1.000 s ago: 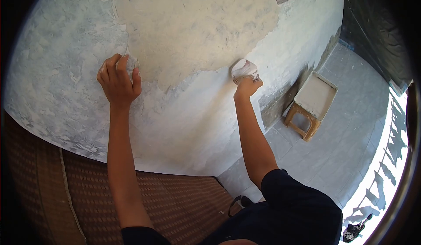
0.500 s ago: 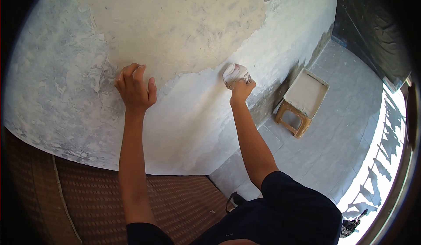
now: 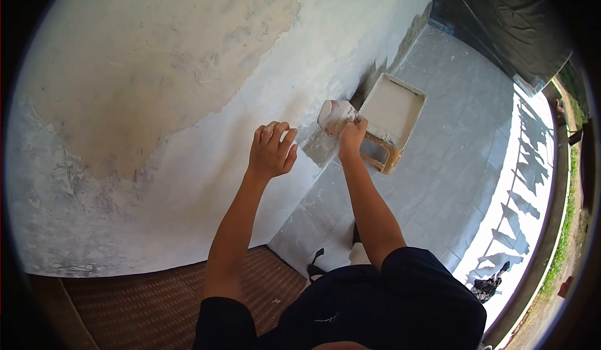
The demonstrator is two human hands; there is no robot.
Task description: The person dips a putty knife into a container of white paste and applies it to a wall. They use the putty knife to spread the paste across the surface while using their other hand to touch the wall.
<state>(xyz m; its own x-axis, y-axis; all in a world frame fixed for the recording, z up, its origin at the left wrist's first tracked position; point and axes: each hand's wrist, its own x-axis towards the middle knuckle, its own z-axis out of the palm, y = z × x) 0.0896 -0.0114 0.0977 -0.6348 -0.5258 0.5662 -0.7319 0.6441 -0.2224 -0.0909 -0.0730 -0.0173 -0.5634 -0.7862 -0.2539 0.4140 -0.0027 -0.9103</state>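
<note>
My right hand (image 3: 354, 132) grips a rounded object smeared with white paste (image 3: 333, 116); its exact kind I cannot tell under the coating. It is held between the wall and the left side of a shallow tray (image 3: 414, 123) of off-white paste, overlapping the tray's edge in this view. My left hand (image 3: 270, 151) is empty, fingers bent and spread, in front of the freshly whitened lower part of the wall (image 3: 206, 181). Above and to the left, a beige patch (image 3: 156, 74) with a ragged edge covers the wall.
The tray rests on a low tan plastic stool (image 3: 389, 159) on grey floor tiles (image 3: 438, 168). Brown woven matting (image 3: 188, 306) lies below the wall. A dark plastic sheet (image 3: 494, 24) hangs at the far right, and a black item (image 3: 487, 287) lies on the sunlit floor edge.
My view has turned right. My left hand has come off to the right, away from the beige patch's lower edge. My right hand has moved the white-smeared object from the wall toward the tray.
</note>
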